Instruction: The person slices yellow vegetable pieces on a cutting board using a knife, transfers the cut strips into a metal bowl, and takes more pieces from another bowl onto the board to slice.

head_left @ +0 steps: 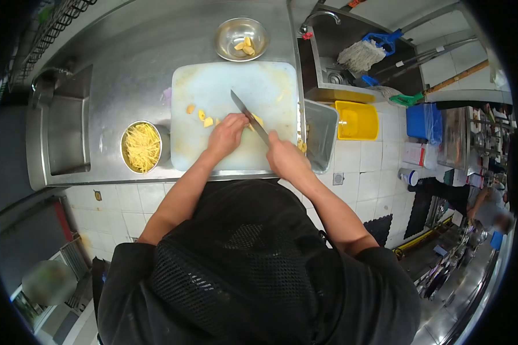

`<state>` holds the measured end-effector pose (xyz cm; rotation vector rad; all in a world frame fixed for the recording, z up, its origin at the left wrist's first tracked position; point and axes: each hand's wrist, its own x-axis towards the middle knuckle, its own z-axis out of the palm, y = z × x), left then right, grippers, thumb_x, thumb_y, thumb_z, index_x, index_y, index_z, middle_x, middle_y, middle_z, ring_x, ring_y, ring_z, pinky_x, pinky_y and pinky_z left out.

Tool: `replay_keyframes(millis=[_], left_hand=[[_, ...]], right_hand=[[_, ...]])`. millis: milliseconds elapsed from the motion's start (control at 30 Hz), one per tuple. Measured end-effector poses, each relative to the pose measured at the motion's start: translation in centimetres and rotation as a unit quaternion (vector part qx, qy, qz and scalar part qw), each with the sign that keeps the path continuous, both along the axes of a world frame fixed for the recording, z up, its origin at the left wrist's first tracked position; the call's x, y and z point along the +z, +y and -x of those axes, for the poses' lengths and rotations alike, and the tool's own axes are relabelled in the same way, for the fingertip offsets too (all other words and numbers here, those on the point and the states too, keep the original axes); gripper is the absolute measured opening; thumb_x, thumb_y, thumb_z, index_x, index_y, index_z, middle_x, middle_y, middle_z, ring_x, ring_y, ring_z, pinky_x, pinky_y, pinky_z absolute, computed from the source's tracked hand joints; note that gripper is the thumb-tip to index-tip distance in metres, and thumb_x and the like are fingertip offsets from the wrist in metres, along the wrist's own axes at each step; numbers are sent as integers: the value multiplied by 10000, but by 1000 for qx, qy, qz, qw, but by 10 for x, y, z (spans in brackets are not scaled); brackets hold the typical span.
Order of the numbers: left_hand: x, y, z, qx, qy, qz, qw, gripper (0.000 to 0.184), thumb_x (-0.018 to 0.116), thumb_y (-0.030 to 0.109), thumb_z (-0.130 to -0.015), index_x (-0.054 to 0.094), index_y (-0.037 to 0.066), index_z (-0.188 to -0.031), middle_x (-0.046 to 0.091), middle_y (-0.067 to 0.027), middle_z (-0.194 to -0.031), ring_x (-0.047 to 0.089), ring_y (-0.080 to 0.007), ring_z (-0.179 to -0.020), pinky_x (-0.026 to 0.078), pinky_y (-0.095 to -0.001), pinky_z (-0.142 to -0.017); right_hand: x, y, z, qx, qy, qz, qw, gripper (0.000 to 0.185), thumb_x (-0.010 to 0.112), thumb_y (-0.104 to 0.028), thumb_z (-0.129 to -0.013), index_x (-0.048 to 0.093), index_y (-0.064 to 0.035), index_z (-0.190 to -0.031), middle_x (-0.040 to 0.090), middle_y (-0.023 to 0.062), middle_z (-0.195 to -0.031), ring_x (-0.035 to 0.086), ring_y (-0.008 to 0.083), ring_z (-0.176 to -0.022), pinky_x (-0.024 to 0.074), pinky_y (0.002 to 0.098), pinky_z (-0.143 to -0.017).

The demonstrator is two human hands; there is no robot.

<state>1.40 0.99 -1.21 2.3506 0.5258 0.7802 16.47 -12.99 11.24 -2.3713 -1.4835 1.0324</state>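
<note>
My right hand [288, 156] is wrapped round the handle of a kitchen knife [240, 104], whose blade points up and left across the white cutting board [230, 75]. Beside the blade, my left hand [227, 133] has its fingers bent and pressed down on a yellow piece of what looks like ginger, mostly hidden. Some of the ginger [258, 119] shows on the blade's right side. Left of my left hand lie several cut ginger chunks [201, 114]. Behind the board, a metal bowl [224, 43] holds a few peeled pieces [247, 47].
A round container of thin yellow shreds [143, 148] stands left of the board. A sink [69, 132] is at the far left. Right of the counter are a grey bin [323, 132], a yellow tub [365, 121] and mops [362, 56]. Another person [489, 204] stands far right.
</note>
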Motion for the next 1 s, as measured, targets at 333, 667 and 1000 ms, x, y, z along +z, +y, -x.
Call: replay_keyframes(millis=[333,667,1000], left_hand=[[2,4,-1,-11,5,-6,1000,220,617,-62,-850,668,23,-1046,694,-124,-1088,658,-322,-1032,555,-407,-875],[2,1,1,-3,-2,-21,1000,204,638,-31,-849,677,33,-1038,684,-112,-1057,653,-308,-1025,559,-404,-863],[-1,0,3,-6,-3,-28,1000,236,616,-73,-846,665,26,-1055,688,-130,-1083,656,-322,-1027,553,-405,-870]], right_hand=[[8,-6,4,-7,17,-8,1000,275,512,-79,-928,475,39,-1174,676,324,-824,673,515,-834,503,612,-762],[-25,12,6,-18,22,-32,999,208,507,-80,-938,466,47,-1098,666,329,-793,652,534,-785,485,622,-737],[16,-33,0,36,8,77,996,271,474,-92,-947,476,17,-1195,696,300,-878,682,501,-857,517,603,-784]])
